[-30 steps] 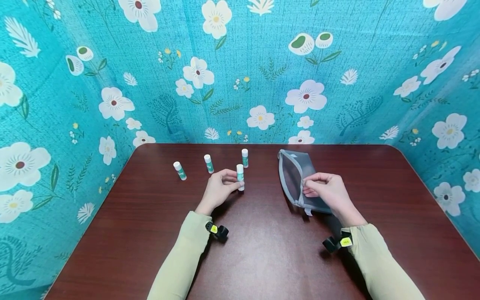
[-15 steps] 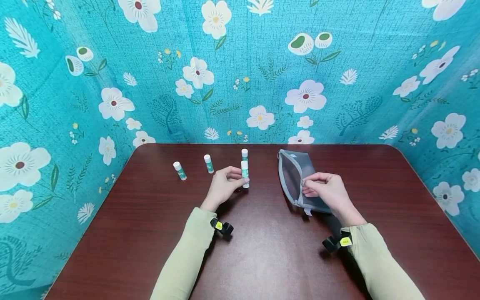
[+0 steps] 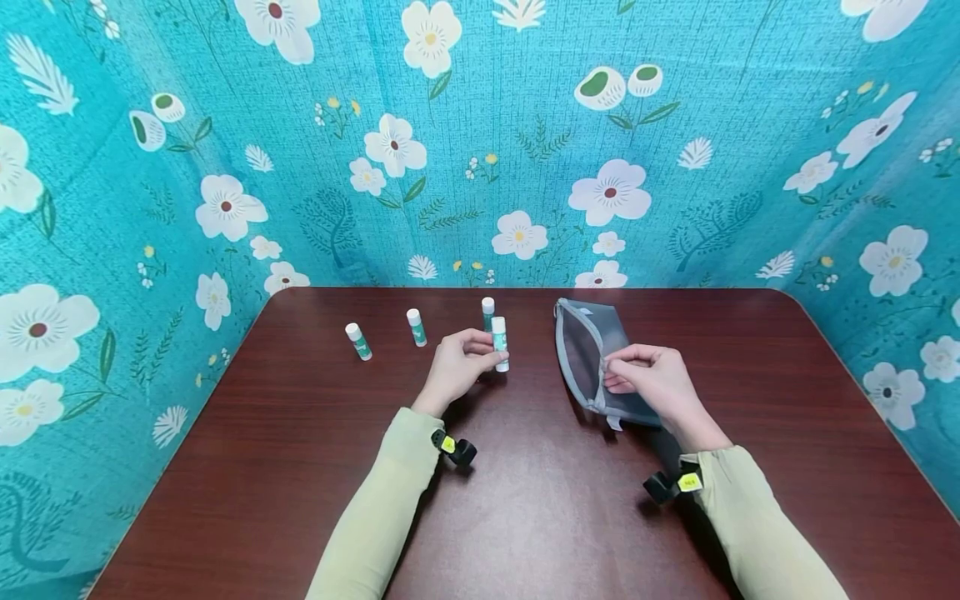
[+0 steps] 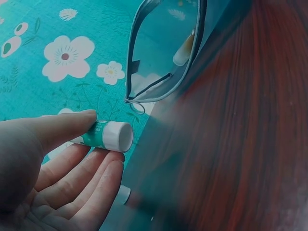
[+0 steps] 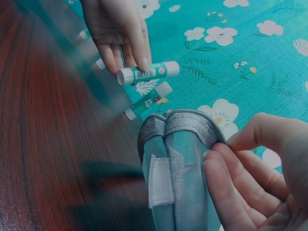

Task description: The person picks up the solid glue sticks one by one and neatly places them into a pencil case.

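Observation:
Between thumb and fingers, my left hand point(image 3: 459, 367) holds a white and green glue stick point(image 3: 500, 344) upright above the table, white cap on top. My right hand point(image 3: 651, 383) pinches the near rim of a grey mesh zip pouch point(image 3: 628, 407), whose mouth gapes toward the left. In the right wrist view the pouch's zipped end point(image 5: 168, 127) shows close up, with the held glue stick point(image 5: 149, 73) beyond it. The held stick is to the left of the pouch, apart from it.
Behind the held one stands another glue stick point(image 3: 488, 310), partly hidden. Two more stand to the left, a glue stick point(image 3: 417, 328) and a further glue stick point(image 3: 359, 342). A flowered blue cloth point(image 3: 450, 208) hangs along the back edge of the brown table point(image 3: 247, 467).
My left hand has moved right and slightly away from me with the glue stick, which now overlaps the standing one behind it. The right hand and pouch stay nearly where they were.

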{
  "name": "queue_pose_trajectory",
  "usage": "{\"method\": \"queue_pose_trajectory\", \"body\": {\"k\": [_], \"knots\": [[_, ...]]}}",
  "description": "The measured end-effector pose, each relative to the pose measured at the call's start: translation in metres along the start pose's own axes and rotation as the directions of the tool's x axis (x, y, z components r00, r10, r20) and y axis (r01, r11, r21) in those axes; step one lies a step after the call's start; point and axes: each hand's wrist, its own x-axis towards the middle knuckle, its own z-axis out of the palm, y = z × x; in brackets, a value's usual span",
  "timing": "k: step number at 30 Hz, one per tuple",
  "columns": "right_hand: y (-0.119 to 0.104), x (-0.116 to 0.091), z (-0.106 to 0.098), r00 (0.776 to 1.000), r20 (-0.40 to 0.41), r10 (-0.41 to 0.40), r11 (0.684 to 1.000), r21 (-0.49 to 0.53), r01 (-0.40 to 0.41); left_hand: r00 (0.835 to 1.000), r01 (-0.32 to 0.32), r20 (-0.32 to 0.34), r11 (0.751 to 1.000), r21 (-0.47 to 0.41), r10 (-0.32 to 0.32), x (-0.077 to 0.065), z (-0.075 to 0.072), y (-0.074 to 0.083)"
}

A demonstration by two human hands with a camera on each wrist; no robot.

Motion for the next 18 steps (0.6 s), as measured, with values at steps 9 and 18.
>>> {"method": "queue_pose_trajectory", "body": {"k": [9,18], "knots": [[-0.003,-0.001,-0.001,1.000,0.005,0.014,1.000,0.011,-0.014,1.000,0.002,0.029,1.000,-0.024,-0.001,0.005,0.011,0.006],[-0.002,0.000,-0.001,1.000,0.002,0.007,1.000,0.012,-0.007,0.999,0.028,0.043,0.999,-0.039,-0.026,0.010,0.022,0.010]]}}
